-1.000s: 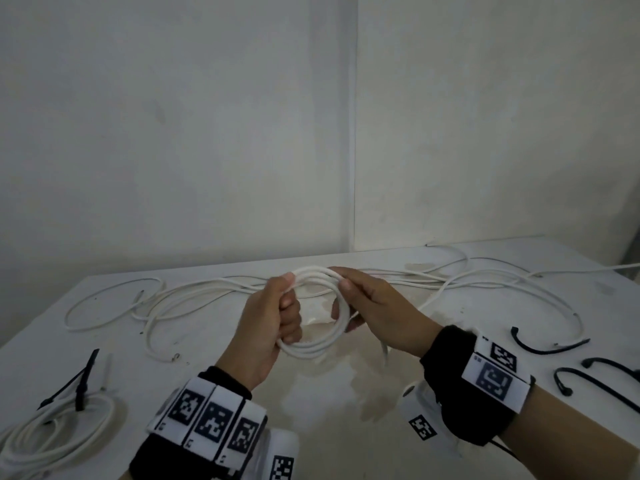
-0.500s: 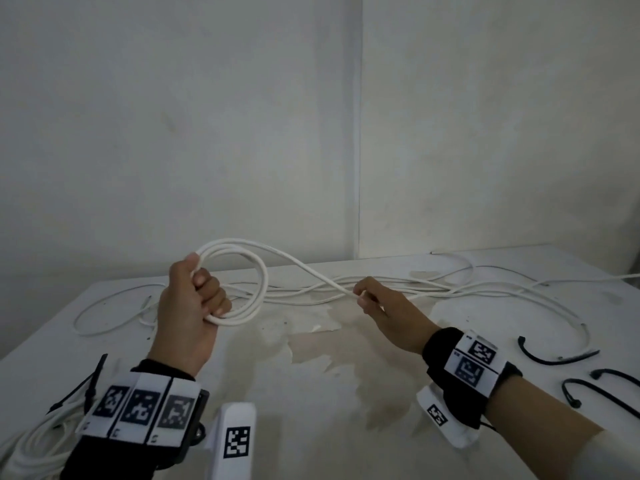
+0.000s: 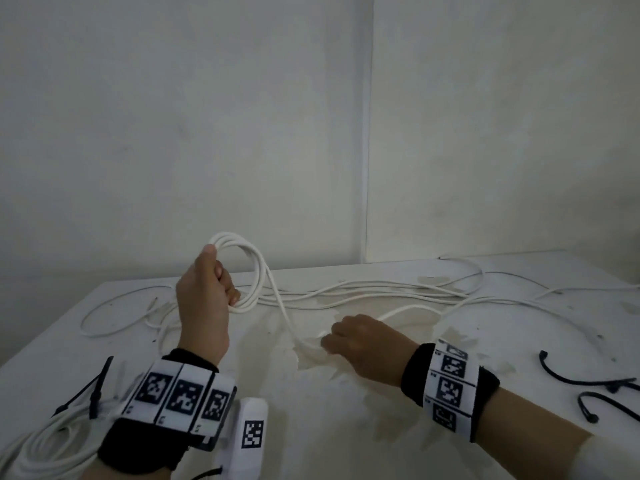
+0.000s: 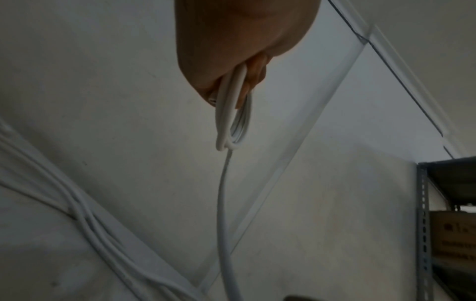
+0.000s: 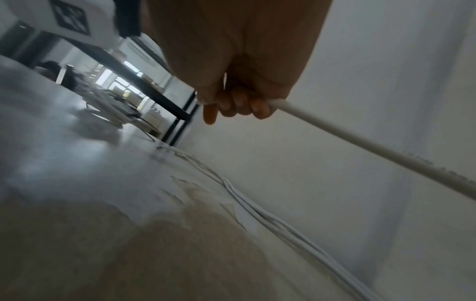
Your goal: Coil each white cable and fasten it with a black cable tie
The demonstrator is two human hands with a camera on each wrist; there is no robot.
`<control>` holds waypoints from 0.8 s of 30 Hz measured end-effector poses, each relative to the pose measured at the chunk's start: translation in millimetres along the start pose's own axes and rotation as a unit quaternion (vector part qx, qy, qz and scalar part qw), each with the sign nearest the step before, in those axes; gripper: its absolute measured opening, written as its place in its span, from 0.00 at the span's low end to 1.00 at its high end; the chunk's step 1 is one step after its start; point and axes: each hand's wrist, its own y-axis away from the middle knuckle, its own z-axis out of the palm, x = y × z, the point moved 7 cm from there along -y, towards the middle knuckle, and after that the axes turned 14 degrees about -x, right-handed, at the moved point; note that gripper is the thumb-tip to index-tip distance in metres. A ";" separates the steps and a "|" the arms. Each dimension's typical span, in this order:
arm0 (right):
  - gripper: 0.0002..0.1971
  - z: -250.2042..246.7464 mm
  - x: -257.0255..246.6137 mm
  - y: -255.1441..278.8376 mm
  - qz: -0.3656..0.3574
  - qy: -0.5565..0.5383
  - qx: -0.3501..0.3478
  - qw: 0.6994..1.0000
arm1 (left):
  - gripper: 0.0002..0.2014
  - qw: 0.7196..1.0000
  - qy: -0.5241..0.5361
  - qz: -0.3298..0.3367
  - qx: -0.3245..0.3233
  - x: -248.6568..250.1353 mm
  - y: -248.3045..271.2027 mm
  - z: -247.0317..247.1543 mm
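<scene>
My left hand (image 3: 207,289) is raised above the table and grips a small coil of white cable (image 3: 258,271), several loops together; the coil (image 4: 233,122) hangs from my fist in the left wrist view. One strand runs from the coil down to my right hand (image 3: 349,341), which is low over the table and curls its fingers (image 5: 239,103) round the same cable (image 5: 360,146). The cable's loose length (image 3: 398,292) trails right across the table. Black cable ties (image 3: 585,379) lie at the right edge.
A finished white coil (image 3: 38,441) with a black tie (image 3: 93,396) lies at the front left. More loose white cable (image 3: 114,327) snakes along the back of the white table (image 3: 346,427). A wall stands close behind. Metal shelving (image 4: 422,213) shows in the left wrist view.
My left hand has lifted the coil up and to the left. My right hand has slid along the cable, away from the coil, and dropped toward the table.
</scene>
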 end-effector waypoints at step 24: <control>0.06 -72.4 -2.0 -20.9 0.021 -0.298 0.090 0.950 | 0.22 0.952 -0.135 -0.126 -0.244 -56.4 39.7 66.4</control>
